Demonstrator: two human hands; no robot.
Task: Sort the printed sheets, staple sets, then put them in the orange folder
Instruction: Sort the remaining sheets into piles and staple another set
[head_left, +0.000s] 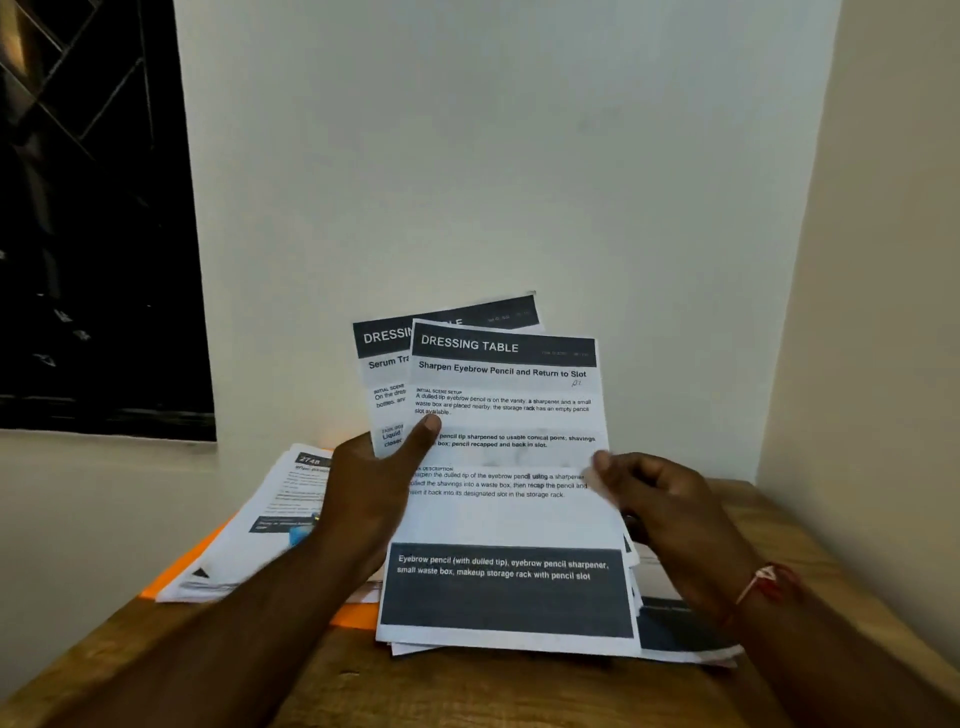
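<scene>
Flat orange folder (356, 617) lies on the brown wooden table (519, 691); only its edges show. A slanted pile of white printed sheets (260, 525) rests on top of it, with a small blue object (301, 532) on the pile, partly hidden; cannot tell whether any sheets are inside the folder. To the right of the folder, more loose printed sheets (685, 639) lie on the table, overlapping. Above the folder's right end, the left hand (371, 493) holds two sheets up and fanned: front white sheet headed "DRESSING TABLE / Sharpen Eyebrow Pencil" (506, 514), and rear sheet with the same dark header band (387, 364) showing behind it on its left. Left thumb (423, 434) presses on the front sheet's face, the other fingers hidden behind the paper. Right hand (670, 509) sits at the front sheet's right edge, further right of the folder, fingers curled, blurred; whether it pinches the sheet cannot be told. Red thread band (763, 584) on right wrist.
</scene>
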